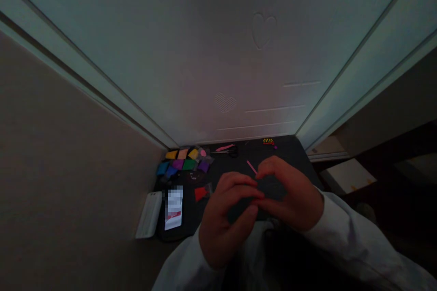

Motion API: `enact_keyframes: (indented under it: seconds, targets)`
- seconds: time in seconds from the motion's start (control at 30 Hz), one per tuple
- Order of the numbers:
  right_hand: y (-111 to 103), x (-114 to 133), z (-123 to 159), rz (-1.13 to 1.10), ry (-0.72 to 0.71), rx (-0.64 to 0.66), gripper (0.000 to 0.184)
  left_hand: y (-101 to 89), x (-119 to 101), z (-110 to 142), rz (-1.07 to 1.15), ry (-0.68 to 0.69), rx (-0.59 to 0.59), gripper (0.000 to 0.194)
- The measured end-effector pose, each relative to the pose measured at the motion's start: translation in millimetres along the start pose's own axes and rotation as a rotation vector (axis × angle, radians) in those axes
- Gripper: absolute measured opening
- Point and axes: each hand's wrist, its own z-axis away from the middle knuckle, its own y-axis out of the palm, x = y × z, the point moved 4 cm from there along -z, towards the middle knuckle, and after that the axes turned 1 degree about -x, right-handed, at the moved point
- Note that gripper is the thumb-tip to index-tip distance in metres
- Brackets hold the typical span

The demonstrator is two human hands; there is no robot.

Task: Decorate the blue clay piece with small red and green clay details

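Dark table (221, 168): dim, set against a pale panel, across the lower middle of the frame.
Hands: left hand (228, 218) and right hand (292, 194) meet at lower centre, fingers curled and tips close together; a small reddish piece may be pinched there, but I cannot tell.
Lit phone (174, 209): lower left, beside a white object (149, 214).
Red packet (200, 193): just left of the left hand.
Pink stick (251, 167): loose, just beyond the fingertips.
Coloured packets (189, 164): grouped left of centre, most looking full, so plenty of material seems unused.
Scissors (232, 152): far side, by a pink strip (224, 148).
Yellow-and-red pieces (268, 141): far right edge, near a purple bit (275, 147); apparently parts already made.
Progress: seemingly partway; pieces lie separate, unjoined.
Pale panel (205, 77): behind, with raised hearts.
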Motion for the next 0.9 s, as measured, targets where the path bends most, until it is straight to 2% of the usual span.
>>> enact_keyframes:
  seconds: [0.17, 0.33, 0.43, 0.5, 0.6, 0.77, 0.9]
  targets:
    - [2, 0, 0, 0.029, -0.004, -0.004, 0.028, 6.4, -1, -4, 0.037, -0.050, -0.031, 0.017]
    - [1, -1, 0, 0.043, -0.047, -0.019, 0.030, 9.0, 11, -7, 0.206, -0.242, -0.057, 0.009]
    - [-1, -2, 1, 0.026, -0.053, -0.022, 0.031, 12.0, 23, -8, 0.454, -0.366, -0.078, 0.005]
    - [-4, -1, 1, 0.009, -0.064, -0.053, 0.035, 14.3, 31, -9, 0.728, -0.452, -0.142, 0.002]
    - [-10, 1, 0, -0.018, -0.091, -0.132, 0.037, 17.5, 41, -8, 1.021, -0.538, -0.242, 0.009]
    - [-10, 7, -4, -0.020, -0.163, -0.253, 0.025, 23.7, 41, -8, 1.331, -0.637, -0.340, 0.007]
    - [0, 8, -7, 0.047, -0.178, -0.300, 0.020, 28.6, 35, -8, 1.406, -0.687, -0.392, 0.010]
